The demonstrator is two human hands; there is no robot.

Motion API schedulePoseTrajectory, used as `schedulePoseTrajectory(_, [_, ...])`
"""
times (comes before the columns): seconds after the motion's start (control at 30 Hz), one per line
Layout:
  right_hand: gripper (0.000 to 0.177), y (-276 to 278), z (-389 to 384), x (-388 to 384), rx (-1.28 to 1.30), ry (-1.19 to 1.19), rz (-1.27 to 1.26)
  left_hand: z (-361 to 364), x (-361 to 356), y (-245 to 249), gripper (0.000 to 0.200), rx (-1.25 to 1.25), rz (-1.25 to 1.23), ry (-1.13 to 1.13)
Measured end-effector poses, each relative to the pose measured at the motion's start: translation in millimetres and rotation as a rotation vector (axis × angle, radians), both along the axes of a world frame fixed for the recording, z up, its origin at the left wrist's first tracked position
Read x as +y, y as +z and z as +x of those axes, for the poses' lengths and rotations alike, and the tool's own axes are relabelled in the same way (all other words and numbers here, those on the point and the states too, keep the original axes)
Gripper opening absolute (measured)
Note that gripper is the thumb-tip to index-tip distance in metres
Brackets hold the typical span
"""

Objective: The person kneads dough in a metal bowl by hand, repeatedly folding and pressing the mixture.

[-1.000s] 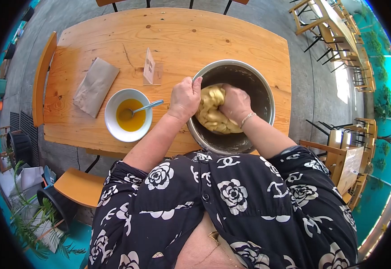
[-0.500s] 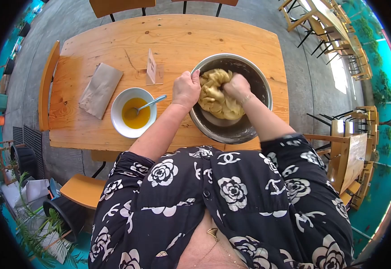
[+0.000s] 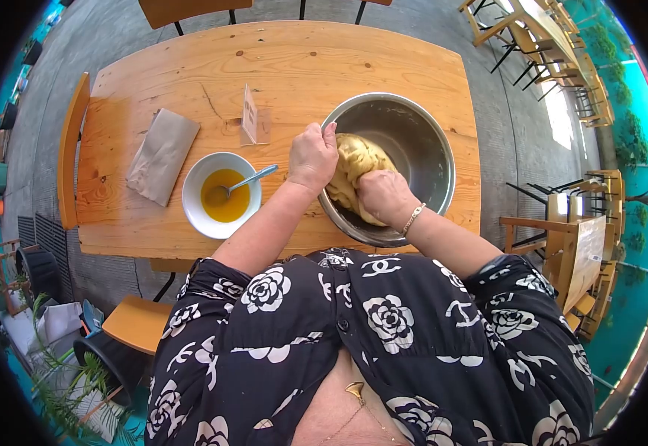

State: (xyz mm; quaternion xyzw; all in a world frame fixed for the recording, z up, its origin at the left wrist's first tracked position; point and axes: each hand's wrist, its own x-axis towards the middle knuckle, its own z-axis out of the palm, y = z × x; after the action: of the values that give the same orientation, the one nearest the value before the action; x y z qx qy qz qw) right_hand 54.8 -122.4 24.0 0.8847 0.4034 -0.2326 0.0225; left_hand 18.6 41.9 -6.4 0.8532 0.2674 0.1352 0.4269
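Note:
A large metal bowl point(image 3: 420, 141) stands on the right part of the wooden table. Yellowish dough point(image 3: 361, 154) lies against the bowl's left side. My left hand point(image 3: 313, 156) is closed on the bowl's left rim, its thumb up at the edge. With its fingers curled and pressed into the dough, my right hand point(image 3: 387, 195) is inside the bowl, a bracelet on its wrist. To the left, a white bowl point(image 3: 191, 210) holds yellow liquid and a spoon with a light blue handle point(image 3: 258, 175).
A folded brown paper point(image 3: 162, 156) and a small upright card stand point(image 3: 249, 119) are on the wooden table point(image 3: 287, 56). Chairs stand at the far and left edges. A stool seat point(image 3: 136, 323) is at the lower left, with black pots and plants beyond.
My right hand has moved down and slightly left with the dough, which now lies nearer the left and lower side of the bowl. My left hand stays at the rim.

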Motion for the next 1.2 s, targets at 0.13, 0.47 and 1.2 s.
schedulePoseTrajectory(0.13, [0.027, -15, 23, 8, -0.035, -0.257, 0.032, 0, 2, 4, 0.041, -0.02, -0.008, -0.017])
schedulePoseTrajectory(0.47, [0.026, -50, 107, 6, 0.129, -1.045, 0.372, -1, -3, 1, 0.042, -0.035, -0.039, 0.009])
schedulePoseTrajectory(1.2, [0.078, 28, 111, 39, 0.689, -0.875, 0.266, 24, 21, -9, 0.048, 0.049, -0.002, -0.077])
